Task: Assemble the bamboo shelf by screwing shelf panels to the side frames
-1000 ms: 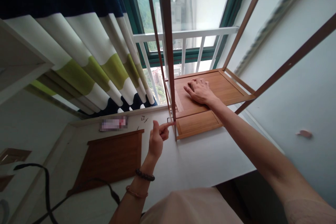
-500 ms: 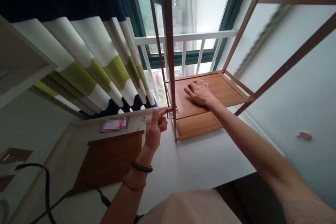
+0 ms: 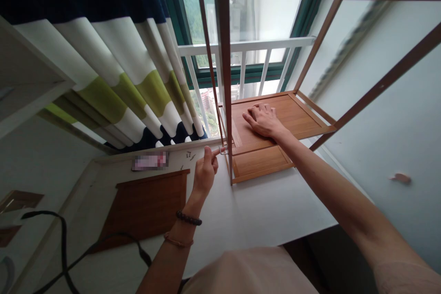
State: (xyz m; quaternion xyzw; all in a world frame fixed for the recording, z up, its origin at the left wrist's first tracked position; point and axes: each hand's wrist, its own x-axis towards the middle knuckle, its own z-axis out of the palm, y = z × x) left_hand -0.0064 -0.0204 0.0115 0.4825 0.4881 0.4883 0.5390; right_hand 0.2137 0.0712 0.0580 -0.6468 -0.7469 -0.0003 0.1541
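My left hand (image 3: 205,172) is beside the front upright post (image 3: 225,55) of a brown wooden shelf frame. Its index finger reaches to a thin bent metal hex key (image 3: 223,150) set at the post; the other fingers are curled and the thumb points up. Palm down on the wooden shelf panel (image 3: 292,110), my right hand (image 3: 262,120) lies with fingers spread and slightly bent. Below that panel, a lower wooden panel (image 3: 262,163) joins the foot of the frame.
The frame stands on a white tabletop (image 3: 262,211) by a window with a white railing (image 3: 265,46). To the left are a loose wooden panel (image 3: 148,206), a phone-like flat object (image 3: 150,161), several small screws (image 3: 189,154) and a black cable (image 3: 64,234). Striped curtains (image 3: 103,96) hang behind.
My left hand has moved slightly down and right, and the hex key at the post has turned to a different angle. My right hand stays on the panel.
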